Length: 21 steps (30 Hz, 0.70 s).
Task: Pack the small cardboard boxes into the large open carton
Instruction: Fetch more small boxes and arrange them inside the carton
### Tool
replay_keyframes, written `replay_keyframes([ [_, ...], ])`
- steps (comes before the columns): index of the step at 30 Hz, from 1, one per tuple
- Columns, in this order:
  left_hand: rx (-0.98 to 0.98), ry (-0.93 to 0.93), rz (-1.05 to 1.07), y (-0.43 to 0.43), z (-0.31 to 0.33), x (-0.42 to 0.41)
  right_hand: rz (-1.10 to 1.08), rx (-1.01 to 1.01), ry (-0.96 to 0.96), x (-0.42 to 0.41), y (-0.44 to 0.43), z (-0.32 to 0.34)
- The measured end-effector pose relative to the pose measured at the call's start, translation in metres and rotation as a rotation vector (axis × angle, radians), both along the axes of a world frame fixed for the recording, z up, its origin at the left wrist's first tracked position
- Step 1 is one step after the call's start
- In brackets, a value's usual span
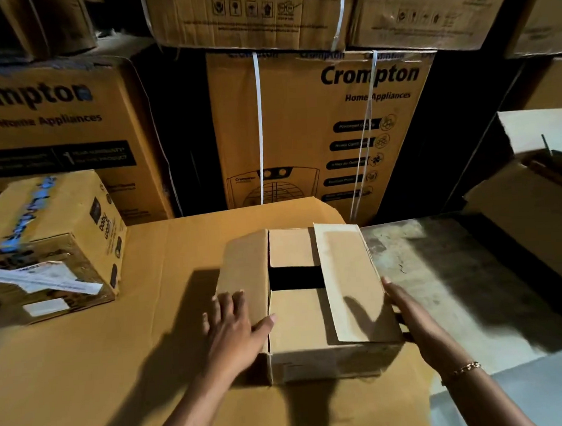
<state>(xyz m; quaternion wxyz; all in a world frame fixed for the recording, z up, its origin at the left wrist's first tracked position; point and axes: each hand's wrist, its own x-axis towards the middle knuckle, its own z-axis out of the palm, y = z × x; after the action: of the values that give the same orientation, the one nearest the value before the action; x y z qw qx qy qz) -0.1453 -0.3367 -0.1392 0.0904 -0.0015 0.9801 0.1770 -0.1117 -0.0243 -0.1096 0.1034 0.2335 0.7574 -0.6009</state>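
Note:
A small brown cardboard box (312,313) sits on a flattened cardboard sheet (117,354) in front of me, its top flaps partly folded with a dark gap in the middle. My left hand (234,327) lies flat on the box's left flap and side, thumb on the top. My right hand (407,310) presses against the box's right side, below the raised right flap. A second small box (54,240) with blue tape and a white label rests at the left. A large open carton (535,203) shows at the right edge, its flaps spread.
Tall printed appliance cartons (317,135) with white straps are stacked like a wall close behind the sheet. Bare concrete floor (441,269) lies between the small box and the open carton. Dark gaps separate the stacks.

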Motion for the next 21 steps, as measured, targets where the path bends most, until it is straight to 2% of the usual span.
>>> replay_keyframes([
  [2, 0.184, -0.113, 0.047, 0.013, -0.003, 0.003, 0.099, 0.247, 0.077, 0.002, -0.017, 0.012],
  [5, 0.598, -0.309, 0.186, 0.027, -0.005, 0.009, 0.36, 0.696, 0.032, 0.004, -0.045, 0.01],
  [6, 0.704, -0.331, 0.239, 0.028, -0.006, 0.01, 0.41, 0.795, 0.005, 0.004, -0.05, 0.006],
  [8, 0.828, -0.375, 0.282, 0.027, -0.011, 0.012, 0.397, 0.855, -0.02, 0.005, -0.055, 0.002],
  [13, 1.059, -0.399, 0.245, 0.028, -0.021, 0.01, 0.327, 0.797, 0.07, 0.005, -0.045, 0.006],
  [15, 1.088, -0.396, 0.245, 0.034, -0.021, 0.006, 0.267, 0.568, 0.119, 0.007, -0.034, 0.013],
  [18, 1.106, -0.396, 0.281, 0.039, -0.022, -0.001, 0.075, 0.033, 0.262, 0.018, 0.001, 0.029],
  [19, 1.095, -0.407, 0.271, 0.038, -0.025, -0.004, -0.04, -0.059, 0.318, 0.024, 0.014, 0.038],
  [20, 1.076, -0.387, 0.265, 0.037, -0.027, -0.005, -0.146, -0.069, 0.369, 0.03, 0.028, 0.043],
  [21, 1.056, -0.386, 0.266, 0.038, -0.03, -0.006, -0.228, 0.029, 0.383, 0.034, 0.046, 0.041],
])
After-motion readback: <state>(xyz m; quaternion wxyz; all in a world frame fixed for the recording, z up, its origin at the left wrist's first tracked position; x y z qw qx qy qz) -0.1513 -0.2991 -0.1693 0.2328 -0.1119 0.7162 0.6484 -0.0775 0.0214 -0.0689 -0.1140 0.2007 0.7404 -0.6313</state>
